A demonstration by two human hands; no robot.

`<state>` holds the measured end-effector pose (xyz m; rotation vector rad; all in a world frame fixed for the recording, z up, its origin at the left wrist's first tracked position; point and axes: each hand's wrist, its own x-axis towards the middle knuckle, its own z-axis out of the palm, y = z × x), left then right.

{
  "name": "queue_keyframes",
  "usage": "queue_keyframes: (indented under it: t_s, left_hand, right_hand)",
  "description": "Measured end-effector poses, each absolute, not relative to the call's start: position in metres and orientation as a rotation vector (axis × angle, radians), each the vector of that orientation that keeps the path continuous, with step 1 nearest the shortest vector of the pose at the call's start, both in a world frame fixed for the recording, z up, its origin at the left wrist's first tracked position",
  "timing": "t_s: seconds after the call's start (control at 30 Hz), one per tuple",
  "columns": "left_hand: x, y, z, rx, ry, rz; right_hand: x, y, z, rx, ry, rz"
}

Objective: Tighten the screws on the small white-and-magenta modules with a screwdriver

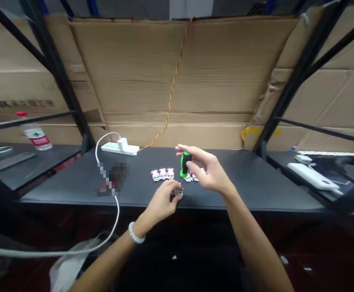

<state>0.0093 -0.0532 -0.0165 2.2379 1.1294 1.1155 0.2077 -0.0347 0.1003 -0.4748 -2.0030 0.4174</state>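
My right hand (pixel 209 167) holds a green and black screwdriver (pixel 184 164) by its handle, the shaft pointing down. Its tip meets a small white part (pixel 178 192) near the table's front edge. The thumb and fingers of my left hand (pixel 165 198) pinch that white part. Behind my left hand lies a row of similar small white and purple parts (pixel 163 174). More of these white parts (pixel 189 177) lie beside the screwdriver, partly hidden by my right hand. What the screwdriver tip touches on the part is too small to make out.
A white power strip (pixel 131 150) with a plug and white cable (pixel 117 209) lies at the back left of the dark table (pixel 256 182). A twisted wire (pixel 172 89) runs up the cardboard. Black shelf posts (pixel 282 93) flank the table; a bottle (pixel 37 136) stands left.
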Motion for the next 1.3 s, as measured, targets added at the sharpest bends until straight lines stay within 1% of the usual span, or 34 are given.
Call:
queue_keyframes:
  t_s: [0.07, 0.17, 0.23, 0.3, 0.37, 0.43, 0.57, 0.63, 0.7, 0.8, 0.83, 0.97, 1.03, 1.1, 1.2, 1.23, 1.3]
  left_hand:
    - [0.009, -0.053, -0.017, 2.239, 1.123, 1.116]
    - [0.009, -0.053, -0.017, 2.242, 1.12, 1.131]
    - [0.009, -0.053, -0.018, 2.245, 1.122, 1.146]
    - [0.009, -0.053, -0.018, 2.24, 1.13, 1.157]
    - [0.009, -0.054, -0.018, 2.236, 1.13, 1.156]
    - [0.009, -0.054, -0.017, 2.235, 1.135, 1.148]
    - [0.01, -0.054, -0.016, 2.237, 1.132, 1.148]
    - [0.01, -0.054, -0.016, 2.235, 1.13, 1.16]
    - [0.01, -0.053, -0.017, 2.23, 1.135, 1.161]
    - [0.01, -0.053, -0.018, 2.217, 1.133, 1.145]
    - [0.01, -0.053, -0.017, 2.215, 1.13, 1.143]
    - [0.01, -0.053, -0.015, 2.227, 1.128, 1.147]
    - [0.01, -0.054, -0.015, 2.232, 1.137, 1.151]
    - [0.01, -0.054, -0.015, 2.23, 1.138, 1.152]
    - [0.01, -0.053, -0.016, 2.222, 1.13, 1.156]
    - [0.01, -0.053, -0.017, 2.219, 1.125, 1.151]
    - [0.01, -0.052, -0.018, 2.221, 1.119, 1.143]
  right_hand:
    - [0.209, -0.035, 0.101, -0.493, -1.987, 0.414]
    - [0.208, -0.034, 0.102, -0.596, -1.938, 0.203]
    - [0.207, -0.035, 0.101, -0.606, -1.941, 0.146]
    - [0.207, -0.036, 0.101, -0.544, -1.978, 0.242]
    - [0.208, -0.038, 0.099, -0.468, -1.999, 0.418]
    - [0.207, -0.038, 0.098, -0.464, -1.966, 0.469]
    - [0.2, -0.035, 0.099, -0.598, -1.868, 0.147]
    - [0.197, -0.034, 0.099, -0.611, -1.876, 0.078]
    - [0.197, -0.034, 0.1, -0.561, -1.938, 0.173]
    - [0.2, -0.034, 0.1, -0.505, -1.984, 0.424]
    - [0.201, -0.033, 0.1, -0.523, -1.967, 0.43]
    - [0.199, -0.03, 0.1, -0.685, -1.851, 0.08]
    - [0.197, -0.03, 0.1, -0.707, -1.868, 0.013]
    - [0.198, -0.032, 0.099, -0.667, -1.949, 0.12]
    - [0.203, -0.033, 0.1, -0.543, -2.037, 0.441]
    - [0.204, -0.033, 0.101, -0.535, -2.033, 0.493]
    - [0.204, -0.033, 0.103, -0.59, -2.002, 0.411]
